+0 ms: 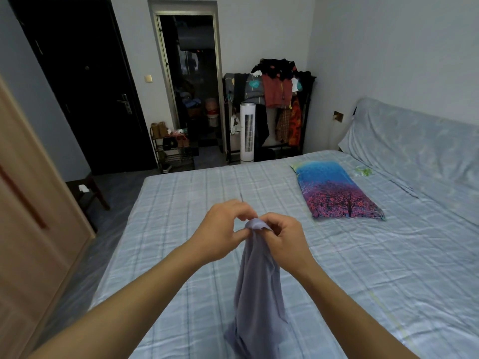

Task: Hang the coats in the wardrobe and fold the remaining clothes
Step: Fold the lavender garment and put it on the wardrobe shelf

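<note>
Dim bedroom light falls on a bed (pixel 337 268) with a pale checked sheet, a bright tree-print pillow (pixel 337 193) lying toward its far side. Over the middle of the bed, both hands meet: the left hand (pixel 220 234) and right hand (pixel 287 239) each pinch the top edge of a lavender cloth (pixel 256 286), which hangs down bunched, its lower end cut off by the frame, so its kind is unclear. Behind, a crowded clothes rack (pixel 274 104) stands by a white tower fan (pixel 247 132); the doorway (pixel 191 81) beyond is too dark to read. A wooden wardrobe (pixel 28 229) edges in at left.
</note>
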A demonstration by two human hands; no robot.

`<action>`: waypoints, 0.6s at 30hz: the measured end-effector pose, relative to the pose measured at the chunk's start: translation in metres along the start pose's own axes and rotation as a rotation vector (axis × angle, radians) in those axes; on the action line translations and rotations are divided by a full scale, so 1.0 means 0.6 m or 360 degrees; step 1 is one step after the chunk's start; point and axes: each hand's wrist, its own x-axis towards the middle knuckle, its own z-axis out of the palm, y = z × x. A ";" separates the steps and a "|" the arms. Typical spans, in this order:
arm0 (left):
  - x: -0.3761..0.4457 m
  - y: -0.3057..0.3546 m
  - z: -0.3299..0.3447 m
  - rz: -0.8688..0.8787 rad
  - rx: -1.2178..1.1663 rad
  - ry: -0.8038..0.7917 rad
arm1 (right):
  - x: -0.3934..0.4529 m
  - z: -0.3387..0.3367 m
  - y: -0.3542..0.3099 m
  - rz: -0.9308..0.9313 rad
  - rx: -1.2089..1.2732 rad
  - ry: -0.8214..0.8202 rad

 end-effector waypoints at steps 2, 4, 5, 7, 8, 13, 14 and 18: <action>0.002 0.003 -0.004 0.0063 -0.0133 -0.0026 | 0.002 -0.014 0.001 0.0027 0.0037 -0.0065; 0.003 0.006 -0.004 0.0114 -0.0185 -0.0039 | 0.001 -0.025 -0.001 0.0060 0.0086 -0.0127; 0.004 0.008 -0.003 0.0126 -0.0213 -0.0045 | 0.000 -0.029 -0.002 0.0075 0.0113 -0.0160; 0.009 0.010 -0.002 0.0118 -0.0288 -0.0058 | -0.003 -0.035 -0.005 0.0091 0.0167 -0.0218; 0.012 0.011 -0.001 0.0110 -0.0316 -0.0054 | -0.005 -0.037 -0.006 0.0096 0.0194 -0.0238; 0.016 0.021 0.008 -0.0010 -0.0574 0.0128 | -0.023 -0.039 -0.008 0.0084 0.0327 -0.0212; 0.016 0.022 0.009 -0.0043 -0.0613 0.0170 | -0.029 -0.036 -0.008 0.0086 0.0335 -0.0190; 0.024 0.022 0.009 -0.0133 -0.0651 0.0230 | -0.038 -0.022 0.007 0.0095 -0.0005 0.0016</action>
